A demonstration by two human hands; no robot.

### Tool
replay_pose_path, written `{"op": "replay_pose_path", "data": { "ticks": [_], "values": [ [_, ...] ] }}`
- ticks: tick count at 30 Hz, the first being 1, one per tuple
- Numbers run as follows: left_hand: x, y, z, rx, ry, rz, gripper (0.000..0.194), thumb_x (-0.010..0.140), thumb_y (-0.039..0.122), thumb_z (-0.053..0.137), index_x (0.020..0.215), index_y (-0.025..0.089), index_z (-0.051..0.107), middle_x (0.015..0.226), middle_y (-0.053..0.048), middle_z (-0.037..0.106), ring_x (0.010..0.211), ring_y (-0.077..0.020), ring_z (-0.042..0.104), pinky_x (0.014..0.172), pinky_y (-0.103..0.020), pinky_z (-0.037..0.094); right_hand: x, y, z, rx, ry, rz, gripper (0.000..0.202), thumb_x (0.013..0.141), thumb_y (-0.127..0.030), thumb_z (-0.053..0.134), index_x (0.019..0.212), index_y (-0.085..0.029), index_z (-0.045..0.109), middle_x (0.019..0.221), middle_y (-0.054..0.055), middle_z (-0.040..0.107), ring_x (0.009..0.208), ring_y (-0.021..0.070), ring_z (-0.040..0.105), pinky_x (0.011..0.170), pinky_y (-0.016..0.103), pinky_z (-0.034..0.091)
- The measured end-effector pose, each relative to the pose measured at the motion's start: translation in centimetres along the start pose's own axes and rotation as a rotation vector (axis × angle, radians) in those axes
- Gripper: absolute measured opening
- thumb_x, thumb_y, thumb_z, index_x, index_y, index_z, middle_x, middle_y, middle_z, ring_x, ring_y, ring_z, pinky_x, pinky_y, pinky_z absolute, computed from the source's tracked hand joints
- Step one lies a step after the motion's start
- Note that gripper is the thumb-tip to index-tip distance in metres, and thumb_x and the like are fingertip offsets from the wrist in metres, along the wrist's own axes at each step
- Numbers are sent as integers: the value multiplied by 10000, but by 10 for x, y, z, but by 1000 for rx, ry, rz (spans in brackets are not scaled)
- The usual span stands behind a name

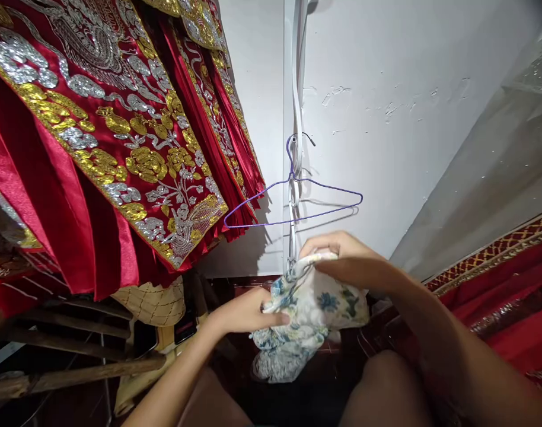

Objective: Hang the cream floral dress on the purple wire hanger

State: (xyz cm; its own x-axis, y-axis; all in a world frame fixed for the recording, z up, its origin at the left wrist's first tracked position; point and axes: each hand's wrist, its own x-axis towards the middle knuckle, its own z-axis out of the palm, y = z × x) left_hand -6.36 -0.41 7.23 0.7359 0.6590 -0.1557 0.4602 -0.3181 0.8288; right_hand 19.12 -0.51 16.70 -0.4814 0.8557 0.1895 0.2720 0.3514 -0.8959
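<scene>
A bunched white cloth garment (306, 302) with blue and green flower prints hangs between my hands in the lower middle. My left hand (255, 311) grips its left edge, with the thumb lying across the front. At the upper edge, my right hand (337, 246) is closed on the fabric; some of its fingers are hidden by the cloth. Just above them, a purple wire hanger (293, 222) hangs with nothing on it from a white strap (296, 107) against the wall.
Red garments (150, 148) with gold and silver embroidery hang at left. Below them are wooden poles (75, 376) and a yellowish quilted item (153, 302). Plastic sheeting (488, 172) and red fabric with gold trim (488, 255) line the right side. White wall (364, 71) stands behind.
</scene>
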Motion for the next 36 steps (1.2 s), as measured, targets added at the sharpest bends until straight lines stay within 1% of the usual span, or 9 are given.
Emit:
{"op": "replay_pose_path", "data": {
  "ticks": [5, 8, 10, 12, 15, 21, 27, 33, 36],
  "values": [
    [-4, -14, -31, 192, 495, -93, 361, 619, 506, 832, 601, 210, 628, 703, -52, 664, 720, -249, 608, 679, -284, 444, 31, 42, -17, -221, 464, -86, 663, 756, -166, 549, 1415, -238, 566, 1187, 97, 699, 848, 231, 660, 740, 336, 500],
    [-6, -16, -43, 159, 744, -167, 368, 460, 471, 898, 636, 237, 674, 884, -119, 748, 956, -364, 659, 849, -362, 476, 54, 81, -28, -245, 567, -39, 504, 786, -251, 554, 1277, -191, 648, 1223, 110, 686, 1020, 254, 637, 858, 337, 475],
    [-10, -16, -47, 258, 755, -304, 373, 456, 476, 890, 578, 230, 637, 916, -159, 752, 1010, -412, 654, 885, -417, 466, 60, 101, -36, -264, 594, -28, 279, 793, -262, 501, 945, -173, 718, 938, 71, 726, 860, 225, 626, 767, 300, 456],
    [-15, -15, -52, 429, 655, -451, 360, 602, 504, 804, 536, 222, 590, 879, -180, 742, 970, -413, 667, 846, -426, 461, 58, 111, -42, -283, 605, -27, 191, 763, -243, 470, 676, -180, 628, 655, 12, 620, 656, 178, 535, 623, 267, 385],
    [-22, -9, -59, 573, 557, -543, 374, 851, 514, 542, 623, 225, 609, 774, -144, 713, 805, -338, 680, 707, -356, 434, 43, 110, -48, -298, 614, -13, 172, 732, -241, 482, 570, -193, 518, 529, -32, 459, 542, 132, 401, 524, 257, 271],
    [-17, 20, -76, 587, 730, -436, 485, 880, 616, 432, 772, 190, 635, 699, -88, 674, 695, -274, 644, 593, -305, 389, 18, 90, -55, -322, 653, 8, 215, 723, -259, 502, 523, -201, 447, 480, -38, 370, 498, 110, 344, 489, 256, 229],
    [-2, 34, -84, 557, 870, -227, 328, 779, 359, 563, 1022, 161, 662, 983, -111, 717, 880, -285, 650, 784, -338, 467, 7, 83, -57, -304, 669, 32, 197, 704, -272, 526, 530, -181, 515, 520, -25, 391, 536, 117, 377, 492, 245, 257],
    [20, 57, -90, 581, 1041, 99, 213, 899, 327, 479, 939, 187, 633, 987, -93, 686, 929, -260, 619, 854, -329, 443, 7, 89, -35, -125, 583, 26, 196, 720, -288, 544, 560, -181, 514, 551, -29, 408, 555, 120, 381, 494, 241, 261],
    [38, 69, -98, 692, 1063, 144, 229, 930, 315, 466, 1030, 195, 633, 1026, -99, 682, 951, -266, 617, 843, -323, 429, 8, 89, -19, -70, 524, -24, 198, 740, -262, 525, 560, -190, 481, 559, -36, 396, 563, 117, 369, 503, 243, 265]
  ]
}}
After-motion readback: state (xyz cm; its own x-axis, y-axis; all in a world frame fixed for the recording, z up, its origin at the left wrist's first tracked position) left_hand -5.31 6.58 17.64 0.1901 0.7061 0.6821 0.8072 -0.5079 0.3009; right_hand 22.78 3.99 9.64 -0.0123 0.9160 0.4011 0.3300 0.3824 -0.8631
